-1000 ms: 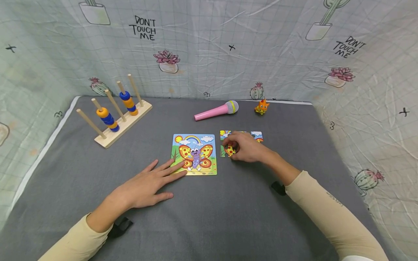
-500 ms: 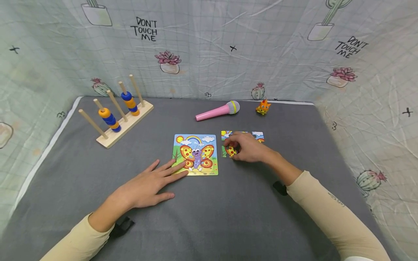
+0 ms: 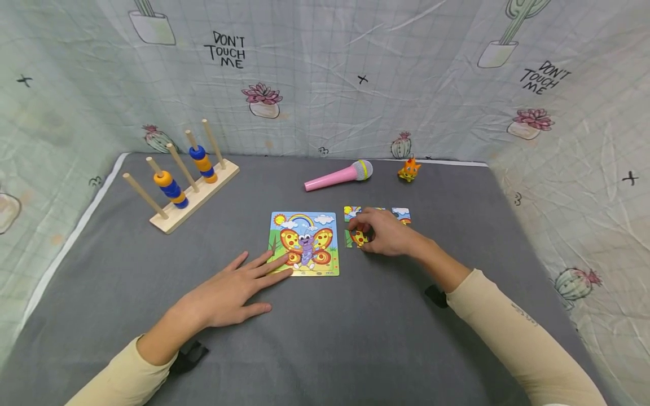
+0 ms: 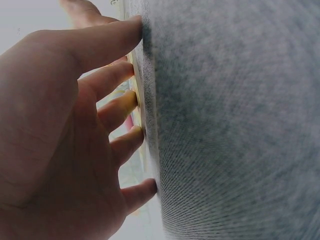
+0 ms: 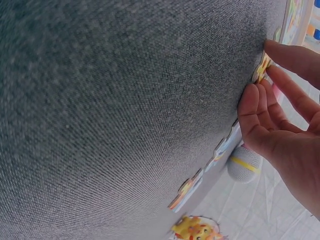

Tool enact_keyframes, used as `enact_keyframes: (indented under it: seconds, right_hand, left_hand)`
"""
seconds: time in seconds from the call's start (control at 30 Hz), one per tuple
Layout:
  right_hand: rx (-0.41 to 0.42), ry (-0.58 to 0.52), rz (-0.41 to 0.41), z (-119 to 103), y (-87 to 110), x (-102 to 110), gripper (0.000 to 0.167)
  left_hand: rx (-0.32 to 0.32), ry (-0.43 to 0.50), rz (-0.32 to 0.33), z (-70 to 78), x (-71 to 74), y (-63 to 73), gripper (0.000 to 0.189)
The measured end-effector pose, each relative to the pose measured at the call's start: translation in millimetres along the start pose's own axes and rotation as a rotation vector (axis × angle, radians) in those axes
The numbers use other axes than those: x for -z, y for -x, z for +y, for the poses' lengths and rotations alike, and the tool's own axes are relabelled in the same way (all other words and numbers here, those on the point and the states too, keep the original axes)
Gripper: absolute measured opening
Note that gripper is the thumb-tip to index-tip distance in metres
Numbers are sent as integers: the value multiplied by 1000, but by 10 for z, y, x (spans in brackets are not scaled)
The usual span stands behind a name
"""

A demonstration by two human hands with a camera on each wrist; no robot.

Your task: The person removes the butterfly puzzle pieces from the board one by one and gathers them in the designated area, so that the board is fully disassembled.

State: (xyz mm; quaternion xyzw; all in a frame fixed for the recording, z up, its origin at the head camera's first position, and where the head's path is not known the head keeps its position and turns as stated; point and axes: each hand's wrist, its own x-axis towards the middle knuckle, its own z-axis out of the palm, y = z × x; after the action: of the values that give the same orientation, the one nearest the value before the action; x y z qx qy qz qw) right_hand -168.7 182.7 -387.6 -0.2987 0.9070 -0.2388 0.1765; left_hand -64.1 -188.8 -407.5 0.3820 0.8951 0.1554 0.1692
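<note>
A square butterfly picture board (image 3: 325,265) lies flat on the table in the head view. My left hand (image 3: 228,293) is spread out, its fingertips resting on the board's lower left part and the thumb on the cloth. Just right of the board, my right hand (image 3: 388,234) pinches a puzzle piece (image 3: 359,238) with a red and yellow wing print, low at the table. In the right wrist view the thumb and fingers close about this piece (image 5: 262,69). Behind that hand lie a sun puzzle piece (image 3: 351,212) and a rainbow puzzle piece (image 3: 401,213); a piece between them is mostly hidden.
A pink toy microphone (image 3: 335,177) lies farther back, with a small orange toy figure (image 3: 408,170) to its right. At the back left stands a wooden peg rack (image 3: 200,197) bearing blue and orange rings. A printed cloth (image 3: 315,67) hangs behind the grey table.
The head view has shifted slightly. Both hands keep their places, the left on the board and the right at the puzzle piece.
</note>
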Motion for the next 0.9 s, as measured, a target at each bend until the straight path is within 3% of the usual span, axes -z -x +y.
enact_keyframes:
  seconds: [0.33, 0.57, 0.9]
  right_hand:
    - [-25, 18, -13, -37, -25, 21, 47]
    - [-24, 37, 37, -80, -42, 24, 44]
    - [28, -69, 27, -274, -195, -59, 43]
  left_hand:
    - [9, 1, -3, -21, -21, 9, 74]
    - [-1, -7, 4, -26, -24, 7, 74]
    - [-12, -20, 14, -38, -50, -6, 73]
